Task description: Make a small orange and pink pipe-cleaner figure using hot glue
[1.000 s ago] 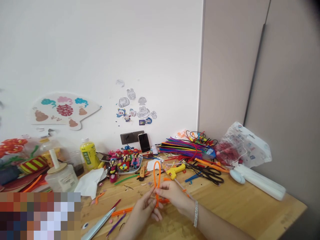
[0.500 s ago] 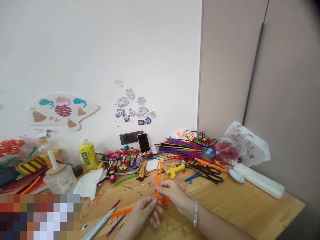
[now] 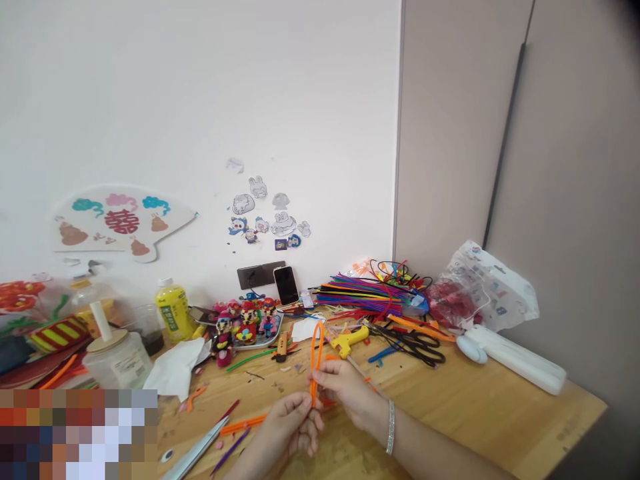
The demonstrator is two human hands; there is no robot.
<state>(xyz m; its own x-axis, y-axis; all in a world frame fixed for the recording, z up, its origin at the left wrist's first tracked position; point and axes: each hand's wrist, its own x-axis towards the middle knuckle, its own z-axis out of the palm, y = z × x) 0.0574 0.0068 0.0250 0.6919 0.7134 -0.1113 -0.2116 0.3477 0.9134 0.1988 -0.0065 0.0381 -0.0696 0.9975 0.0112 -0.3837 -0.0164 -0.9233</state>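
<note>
One orange loop (image 3: 321, 341) stands upright above the table (image 3: 525, 427), its lower end pinched in the left hand (image 3: 295, 419) and its sides held just higher by the right hand (image 3: 345, 387), though the exact grip seems partly hidden; a glue gun (image 3: 350, 342) lies beyond the right hand, dolls (image 3: 246, 328) farther left

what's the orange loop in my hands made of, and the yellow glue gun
The orange loop: perhaps fibre-covered wire, matte; its bend stands unsupported, though fine texture doesn't show. The yellow glue gun: likely hard plastic, smooth, from its even colour.
</note>
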